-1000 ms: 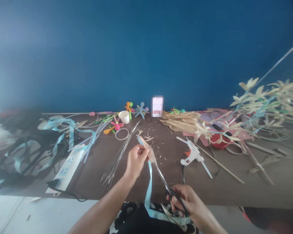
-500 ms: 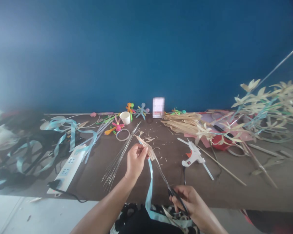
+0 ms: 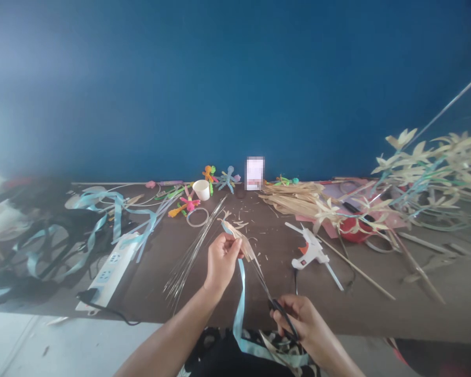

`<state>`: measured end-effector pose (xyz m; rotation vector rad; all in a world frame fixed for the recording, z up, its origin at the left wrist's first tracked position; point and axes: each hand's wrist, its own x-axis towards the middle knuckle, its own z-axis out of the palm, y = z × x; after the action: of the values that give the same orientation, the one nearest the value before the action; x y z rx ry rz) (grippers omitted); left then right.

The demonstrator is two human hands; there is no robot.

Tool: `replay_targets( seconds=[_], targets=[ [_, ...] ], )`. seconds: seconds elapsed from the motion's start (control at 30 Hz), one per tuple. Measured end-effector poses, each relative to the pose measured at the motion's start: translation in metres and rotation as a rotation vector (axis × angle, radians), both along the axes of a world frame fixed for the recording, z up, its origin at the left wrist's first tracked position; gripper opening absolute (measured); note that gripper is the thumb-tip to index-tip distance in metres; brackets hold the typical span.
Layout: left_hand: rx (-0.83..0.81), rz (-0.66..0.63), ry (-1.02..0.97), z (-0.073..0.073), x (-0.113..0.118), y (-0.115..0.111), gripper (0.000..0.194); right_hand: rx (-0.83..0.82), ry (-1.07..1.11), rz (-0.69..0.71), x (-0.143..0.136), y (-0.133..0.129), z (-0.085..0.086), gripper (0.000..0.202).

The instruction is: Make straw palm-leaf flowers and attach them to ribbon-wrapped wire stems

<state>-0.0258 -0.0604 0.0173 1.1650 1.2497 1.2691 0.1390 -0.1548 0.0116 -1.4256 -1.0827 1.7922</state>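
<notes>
While the L hand (image 3: 222, 264) pinches a pale-tan papery bundle (image 3: 246, 248) (light-blue satin ribbon (image 3: 239, 309) hanging beneath), R hand (image 3: 306, 323) fingers grip black-handled metal scissors (image 3: 284, 313), blades nr bundle's lower end, L of the white plastic glue gun (image 3: 313, 252).

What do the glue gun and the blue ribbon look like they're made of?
Glue gun: probably hard plastic, fairly smooth, judging by its moulded white body and orange trigger.

Blue ribbon: likely satin or similar fabric, given its soft sheen and limp drape, though thin plastic is possible.
</notes>
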Motion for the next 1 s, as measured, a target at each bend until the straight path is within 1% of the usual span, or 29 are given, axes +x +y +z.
replay_targets(
  seconds=[0.27,0.73,1.0],
  targets=[
    [0.000,-0.008,0.004,0.004,0.001,-0.002,0.018,0.012,-0.014,-0.010,0.000,0.000,-0.005,0.040],
    [-0.012,-0.026,-0.023,0.004,0.002,-0.003,0.016,0.027,-0.074,-0.022,-0.001,0.001,0.005,0.041],
    [-0.038,-0.053,-0.051,0.006,0.002,-0.004,0.015,0.054,-0.107,-0.018,0.002,0.001,-0.005,0.039]
  ],
)
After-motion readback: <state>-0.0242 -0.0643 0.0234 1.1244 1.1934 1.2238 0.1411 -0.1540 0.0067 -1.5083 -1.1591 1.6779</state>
